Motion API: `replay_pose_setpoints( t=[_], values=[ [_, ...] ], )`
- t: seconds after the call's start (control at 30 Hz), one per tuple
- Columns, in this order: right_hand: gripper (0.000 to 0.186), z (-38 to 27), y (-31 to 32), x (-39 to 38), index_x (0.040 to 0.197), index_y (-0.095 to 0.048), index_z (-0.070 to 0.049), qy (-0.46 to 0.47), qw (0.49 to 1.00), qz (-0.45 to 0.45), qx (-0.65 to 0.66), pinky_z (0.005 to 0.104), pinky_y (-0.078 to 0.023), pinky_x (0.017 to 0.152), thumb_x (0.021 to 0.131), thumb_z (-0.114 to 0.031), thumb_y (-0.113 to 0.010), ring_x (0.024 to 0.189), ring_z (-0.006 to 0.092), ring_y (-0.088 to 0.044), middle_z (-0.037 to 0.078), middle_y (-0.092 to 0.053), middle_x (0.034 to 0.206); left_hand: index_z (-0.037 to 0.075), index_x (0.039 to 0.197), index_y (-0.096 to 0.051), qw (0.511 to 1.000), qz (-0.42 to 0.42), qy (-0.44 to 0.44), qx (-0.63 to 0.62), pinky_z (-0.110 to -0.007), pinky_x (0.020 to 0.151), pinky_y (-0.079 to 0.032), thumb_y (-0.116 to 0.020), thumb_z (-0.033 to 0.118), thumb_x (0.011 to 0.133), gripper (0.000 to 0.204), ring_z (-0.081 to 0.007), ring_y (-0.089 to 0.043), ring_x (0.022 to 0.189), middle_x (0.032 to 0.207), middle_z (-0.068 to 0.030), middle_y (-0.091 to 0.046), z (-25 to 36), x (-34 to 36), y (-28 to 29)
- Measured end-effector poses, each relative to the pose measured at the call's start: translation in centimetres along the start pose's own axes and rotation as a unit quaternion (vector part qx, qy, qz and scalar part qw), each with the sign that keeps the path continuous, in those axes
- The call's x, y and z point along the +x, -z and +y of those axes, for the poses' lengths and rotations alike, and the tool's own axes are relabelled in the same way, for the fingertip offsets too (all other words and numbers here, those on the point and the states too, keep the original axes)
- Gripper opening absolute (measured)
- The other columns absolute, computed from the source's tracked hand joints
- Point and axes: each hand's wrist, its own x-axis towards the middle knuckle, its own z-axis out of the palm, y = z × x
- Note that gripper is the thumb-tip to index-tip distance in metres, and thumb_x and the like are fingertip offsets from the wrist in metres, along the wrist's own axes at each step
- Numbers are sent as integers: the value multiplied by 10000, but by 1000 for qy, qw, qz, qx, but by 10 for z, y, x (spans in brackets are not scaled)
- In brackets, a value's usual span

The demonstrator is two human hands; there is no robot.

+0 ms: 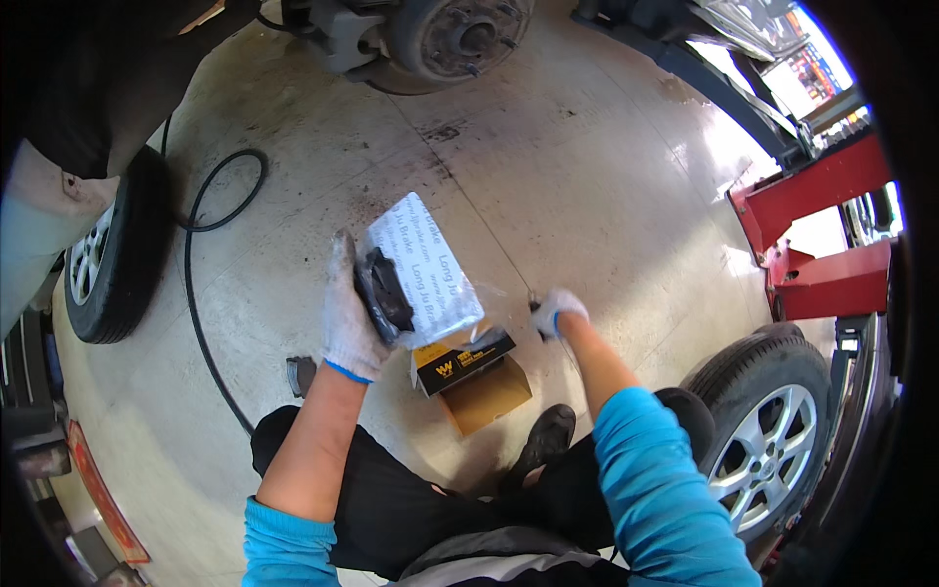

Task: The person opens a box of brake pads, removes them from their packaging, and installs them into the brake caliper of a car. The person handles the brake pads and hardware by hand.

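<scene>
Underfoot, a pale floor (606,186) is marked by dark stains (443,133); one hose (191,284) is looped there, two wheels (770,458) are seen, one per side. One open box (464,366) is partly overlapped by one plastic-wrapped pack (424,269); a dark pad (391,293) shows within. The pack is held aloft by the left hand (350,313), fingers pressed together. The right hand's (560,313) fingers are curled; anything pinched cannot be told.

Blue sleeves (665,489), whitish gloves (354,328)

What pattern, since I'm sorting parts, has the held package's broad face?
White with repeated bluish lettering; the package shows best in the head view.
</scene>
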Motion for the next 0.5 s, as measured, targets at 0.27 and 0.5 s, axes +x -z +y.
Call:
replay_pose_setpoints(
  t=[0.27,0.5],
  values=[
    [406,5,-23,40,1070,-761,-18,-19,999,27,24,434,-573,907,824,-330,-676,1038,373,-717,222,-739,1070,67,1269,-622,999,11,-37,9,-332,865,-583,-689,355,977,416,-162,-695,967,1116,-54,-704,-16,2,-2],
    [447,-34,101,-16,1116,-717,33,156,983,91,25,433,-574,869,881,-342,-656,1037,368,-709,244,-724,1103,26,1162,-657,996,36,-77,25,-310,810,-582,-712,132,907,282,-169,-696,932,1041,-60,-703,-25,18,-12]
  ],
)
